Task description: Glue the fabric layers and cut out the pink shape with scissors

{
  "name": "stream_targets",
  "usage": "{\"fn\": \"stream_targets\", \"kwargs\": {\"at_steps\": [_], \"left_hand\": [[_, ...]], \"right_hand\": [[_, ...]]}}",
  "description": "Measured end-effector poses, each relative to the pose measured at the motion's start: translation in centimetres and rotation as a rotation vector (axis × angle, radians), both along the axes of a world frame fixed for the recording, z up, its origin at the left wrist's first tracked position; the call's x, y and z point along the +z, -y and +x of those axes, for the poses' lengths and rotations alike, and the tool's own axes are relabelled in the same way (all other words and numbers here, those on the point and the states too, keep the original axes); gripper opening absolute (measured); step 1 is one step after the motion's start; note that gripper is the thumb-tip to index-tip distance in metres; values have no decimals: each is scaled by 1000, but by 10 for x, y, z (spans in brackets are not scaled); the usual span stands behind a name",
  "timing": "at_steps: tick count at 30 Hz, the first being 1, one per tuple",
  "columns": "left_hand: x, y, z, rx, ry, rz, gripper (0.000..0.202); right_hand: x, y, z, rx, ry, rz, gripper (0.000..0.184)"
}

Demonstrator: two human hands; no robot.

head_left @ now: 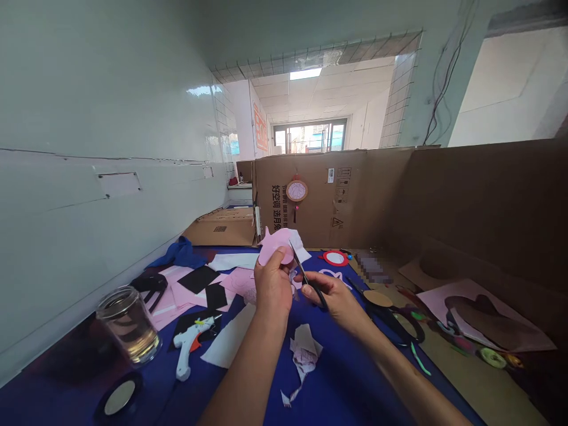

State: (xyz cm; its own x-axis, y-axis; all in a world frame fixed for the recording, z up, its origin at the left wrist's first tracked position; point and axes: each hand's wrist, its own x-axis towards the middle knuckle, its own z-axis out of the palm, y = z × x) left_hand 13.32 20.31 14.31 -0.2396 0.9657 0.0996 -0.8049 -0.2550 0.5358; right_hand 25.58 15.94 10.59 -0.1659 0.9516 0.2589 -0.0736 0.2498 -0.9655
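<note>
My left hand (273, 287) is closed on a piece of pink paper (274, 244), thumb on top, holding it up above the blue table (337, 378). The paper has a rounded, partly cut outline with a pointed tip. A white piece of paper (300, 245) shows behind its right side. My right hand (332, 296) is closed round small scissors with black handles (317, 294). Their blades (296, 254) point up and away from me, at the right edge of the pink paper. Below my hands lies a crumpled paper scrap (305, 349) with a thin torn strip.
Left are a glass jar of liquid (128, 325), a lid (119, 396), a glue gun (190, 346), and pink and black sheets (199, 277). Right lie large black scissors (390, 322), a red-rimmed disc (336, 258) and tape rolls (492, 357). Cardboard (377, 201) stands behind.
</note>
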Motion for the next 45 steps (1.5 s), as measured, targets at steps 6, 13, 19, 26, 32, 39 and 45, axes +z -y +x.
{"fn": "stream_targets", "kwargs": {"at_steps": [6,13,19,26,32,39,45], "left_hand": [[0,0,0,14,2,-12,36],[-1,-3,-2,23,-2,-17,36],[0,-4,-5,13,-53,13,35],[8,-2,-9,2,-60,-14,33],[7,-3,-12,-5,-86,1,36],[5,-7,-16,-15,-108,5,37],[7,-6,-15,-1,-137,9,40]], "right_hand": [[-2,0,1,-18,20,24,58],[-2,-1,2,-22,31,48,53],[-4,-2,5,3,58,43,56],[-11,-4,7,-4,85,91,48],[-9,-3,9,-6,112,94,49],[-9,-3,9,-3,115,98,47],[-10,-4,9,-5,131,104,47]]}}
